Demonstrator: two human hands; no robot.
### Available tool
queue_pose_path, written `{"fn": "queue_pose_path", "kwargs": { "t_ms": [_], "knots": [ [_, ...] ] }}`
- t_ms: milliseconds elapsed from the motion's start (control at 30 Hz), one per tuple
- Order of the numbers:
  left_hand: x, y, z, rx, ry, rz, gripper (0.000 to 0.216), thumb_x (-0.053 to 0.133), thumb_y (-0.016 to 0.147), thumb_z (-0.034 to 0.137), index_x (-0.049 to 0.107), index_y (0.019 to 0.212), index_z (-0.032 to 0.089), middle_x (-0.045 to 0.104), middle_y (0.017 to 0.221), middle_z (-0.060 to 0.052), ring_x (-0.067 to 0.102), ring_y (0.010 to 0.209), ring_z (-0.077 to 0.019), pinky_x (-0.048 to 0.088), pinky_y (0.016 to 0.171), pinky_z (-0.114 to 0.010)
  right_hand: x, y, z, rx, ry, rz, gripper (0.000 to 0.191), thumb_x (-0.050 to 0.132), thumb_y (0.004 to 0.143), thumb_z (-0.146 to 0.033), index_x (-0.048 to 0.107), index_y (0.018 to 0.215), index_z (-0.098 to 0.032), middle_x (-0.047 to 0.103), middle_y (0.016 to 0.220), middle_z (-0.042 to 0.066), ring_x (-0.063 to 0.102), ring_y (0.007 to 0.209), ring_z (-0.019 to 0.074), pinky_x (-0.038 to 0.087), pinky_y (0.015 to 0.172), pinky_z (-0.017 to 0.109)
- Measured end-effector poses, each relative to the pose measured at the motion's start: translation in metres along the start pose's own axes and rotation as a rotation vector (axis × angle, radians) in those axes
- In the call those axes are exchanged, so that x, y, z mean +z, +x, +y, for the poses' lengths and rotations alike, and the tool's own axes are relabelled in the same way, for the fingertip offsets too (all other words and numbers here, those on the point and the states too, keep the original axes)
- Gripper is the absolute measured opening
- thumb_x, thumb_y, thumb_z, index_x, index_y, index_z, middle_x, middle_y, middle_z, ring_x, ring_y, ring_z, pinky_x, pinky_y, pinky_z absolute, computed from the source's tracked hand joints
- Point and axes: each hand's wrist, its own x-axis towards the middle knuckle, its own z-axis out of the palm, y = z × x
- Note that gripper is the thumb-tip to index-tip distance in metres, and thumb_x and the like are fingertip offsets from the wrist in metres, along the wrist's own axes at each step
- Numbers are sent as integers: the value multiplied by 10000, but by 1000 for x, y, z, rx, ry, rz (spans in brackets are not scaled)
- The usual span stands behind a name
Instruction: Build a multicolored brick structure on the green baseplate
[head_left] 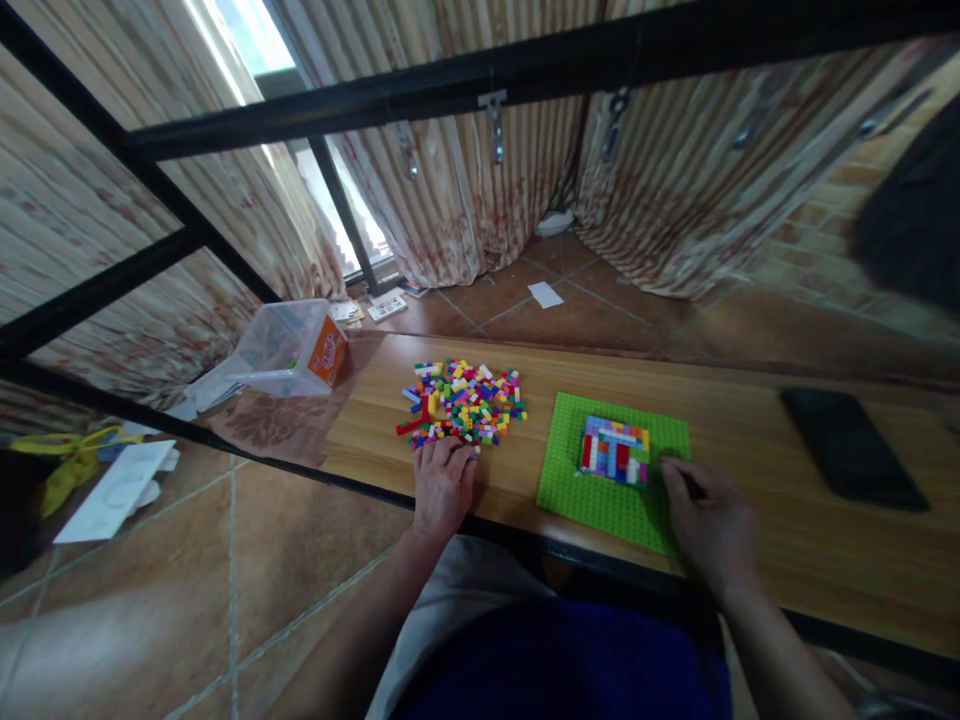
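No wording can be read for certain. Left of the frame's centre, a clear plastic bin (279,348) bears an orange label (327,351) with pale lettering, too small and blurred to make out. Just beyond it, toward the upper right, a white card (387,305) on the floor (450,312) carries dark marks, equally illegible.

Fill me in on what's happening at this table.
A person has both hands among toy bricks on the wooden table. The left hand is at the near edge of a loose, mixed-colour brick pile. The right hand is by the right side of the green baseplate, next to a multicoloured brick block standing on it. Whether either hand holds a brick is unclear. A dark phone-like slab lies farther right.
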Motion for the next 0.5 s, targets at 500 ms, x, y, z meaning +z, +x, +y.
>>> {"fn": "queue_pose_path", "kwargs": {
  "t_ms": [500],
  "knots": [
    [0, 10, 32, -102, -435, -83, 227, 428, 963, 232, 644, 1013, 185, 700, 931, -66, 656, 868, -183, 525, 799, -305, 0, 0, -7, 4, 24, 16, 397, 461, 895, -493, 717, 889, -190, 721, 905, 98, 636, 865, 249, 479, 784, 385]
  ]
}}
